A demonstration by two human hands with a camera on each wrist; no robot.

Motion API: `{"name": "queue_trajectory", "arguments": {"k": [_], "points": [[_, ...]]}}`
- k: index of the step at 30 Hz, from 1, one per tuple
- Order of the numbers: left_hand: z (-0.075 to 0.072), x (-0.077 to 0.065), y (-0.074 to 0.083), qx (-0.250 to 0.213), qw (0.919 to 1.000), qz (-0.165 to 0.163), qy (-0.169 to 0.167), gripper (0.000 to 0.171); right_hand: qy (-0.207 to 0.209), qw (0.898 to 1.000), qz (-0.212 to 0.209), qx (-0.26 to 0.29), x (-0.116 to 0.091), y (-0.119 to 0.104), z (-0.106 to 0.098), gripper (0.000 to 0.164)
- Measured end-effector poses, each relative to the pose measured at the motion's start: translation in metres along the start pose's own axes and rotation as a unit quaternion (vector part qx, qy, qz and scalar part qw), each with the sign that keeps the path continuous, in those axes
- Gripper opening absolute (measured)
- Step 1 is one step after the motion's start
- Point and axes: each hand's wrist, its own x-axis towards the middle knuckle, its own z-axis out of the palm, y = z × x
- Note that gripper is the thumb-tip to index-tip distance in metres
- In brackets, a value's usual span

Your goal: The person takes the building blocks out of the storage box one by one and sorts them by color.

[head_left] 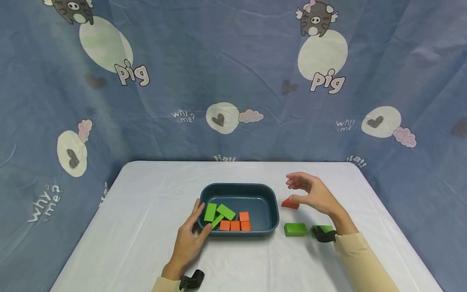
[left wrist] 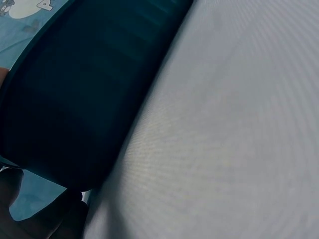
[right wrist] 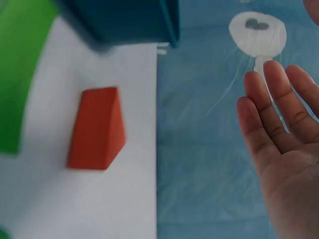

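Observation:
My left hand (head_left: 189,237) holds the near left corner of a dark blue tray (head_left: 273,211), fingers along its left side and thumb at the front rim. The tray's outer wall (left wrist: 84,94) fills much of the left wrist view. Inside lie green blocks (head_left: 210,212) and orange blocks (head_left: 244,225) in its left and middle part. My right hand (head_left: 315,194) hovers right of the tray with thumb and fingers apart, holding nothing. Below its thumb, a wedge-shaped orange block (head_left: 290,204) rests on the table; the right wrist view shows this block (right wrist: 97,129) apart from the extended fingers (right wrist: 261,132).
Two green blocks (head_left: 295,229) lie on the white table (head_left: 146,227) right of the tray, the farther right one (head_left: 326,228) partly covered by the right wrist's black strap (head_left: 322,235). A blue printed cloth (head_left: 255,81) hangs behind the table's back edge.

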Motion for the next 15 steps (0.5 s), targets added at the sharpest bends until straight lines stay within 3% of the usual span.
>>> {"name": "queue_trajectory", "arguments": {"k": [15], "points": [[-0.002, 0.001, -0.002, 0.014, 0.9999, 0.004, 0.001, 0.068, -0.034, 0.999, -0.029, 0.007, 0.051, -0.021, 0.024, 0.057]]}}
